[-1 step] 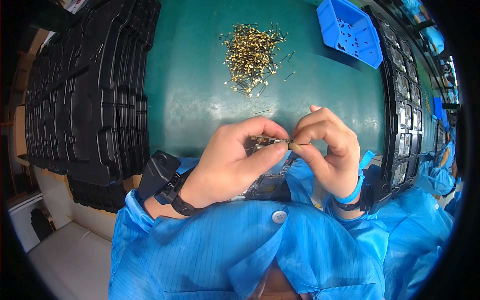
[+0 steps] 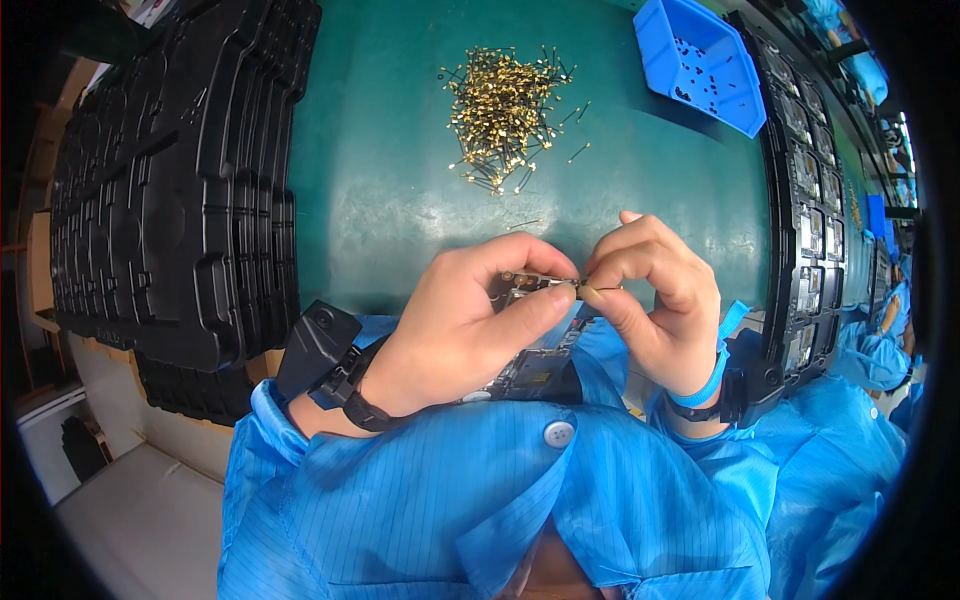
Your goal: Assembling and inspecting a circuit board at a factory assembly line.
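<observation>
My left hand (image 2: 460,325) grips the top end of a flat, phone-sized electronic unit (image 2: 535,372) with exposed boards, held at the table's near edge against my smock. Its thumb and forefinger close on the unit's upper right corner. Right beside them, my right hand (image 2: 660,300) pinches a short, thin black wire (image 2: 609,289) between thumb and forefinger at that corner. The fingertips hide where wire and unit meet. Farther off on the green table (image 2: 390,200) lies a pile of short black wires with gold ends (image 2: 500,115). One loose wire (image 2: 525,223) rests just beyond my hands.
Stacked black plastic trays (image 2: 170,190) rise along the left side. At the far right stands a blue bin (image 2: 700,75) with small black pieces inside. Beside it, a black tray (image 2: 810,200) holds several units. Other people in blue (image 2: 870,350) sit beyond.
</observation>
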Motion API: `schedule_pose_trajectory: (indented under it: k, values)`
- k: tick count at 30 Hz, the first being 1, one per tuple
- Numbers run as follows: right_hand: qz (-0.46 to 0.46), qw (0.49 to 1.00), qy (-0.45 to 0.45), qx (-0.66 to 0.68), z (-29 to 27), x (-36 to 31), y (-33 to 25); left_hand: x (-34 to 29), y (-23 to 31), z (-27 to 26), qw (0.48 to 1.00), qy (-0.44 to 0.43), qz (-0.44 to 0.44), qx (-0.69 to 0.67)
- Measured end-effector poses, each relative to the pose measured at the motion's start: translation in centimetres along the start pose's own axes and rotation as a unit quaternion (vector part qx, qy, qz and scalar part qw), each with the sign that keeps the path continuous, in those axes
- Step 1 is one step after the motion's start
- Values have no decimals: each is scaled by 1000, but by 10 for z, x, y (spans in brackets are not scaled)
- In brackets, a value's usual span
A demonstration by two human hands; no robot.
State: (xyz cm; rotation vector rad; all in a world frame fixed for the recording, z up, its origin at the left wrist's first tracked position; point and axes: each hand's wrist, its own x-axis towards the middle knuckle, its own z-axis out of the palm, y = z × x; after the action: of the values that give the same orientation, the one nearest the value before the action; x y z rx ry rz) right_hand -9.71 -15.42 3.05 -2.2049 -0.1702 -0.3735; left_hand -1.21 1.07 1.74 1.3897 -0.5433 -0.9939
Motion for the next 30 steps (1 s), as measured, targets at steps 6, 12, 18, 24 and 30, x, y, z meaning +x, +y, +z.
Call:
schedule_pose_trajectory:
  k: [6, 12, 18, 24, 30]
  values:
    - [-7, 1000, -1, -14, -1, 0, -1, 0, 1, 0, 1000, -5, 4, -2]
    - [19, 1000, -3, 14, 0, 0, -3, 1, 0, -1, 1000, -4, 24, 10]
    - [9, 1000, -16, 21, -1, 0, -3, 0, 2, 1, 1000, 3, 18, 26]
    - [15, 999, -21, 22, -2, -1, -3, -2, 8, 4, 999, 22, -5, 25]
    - [6, 999, -28, 37, -4, -1, -4, -4, 6, 4, 997, 30, 39, 67]
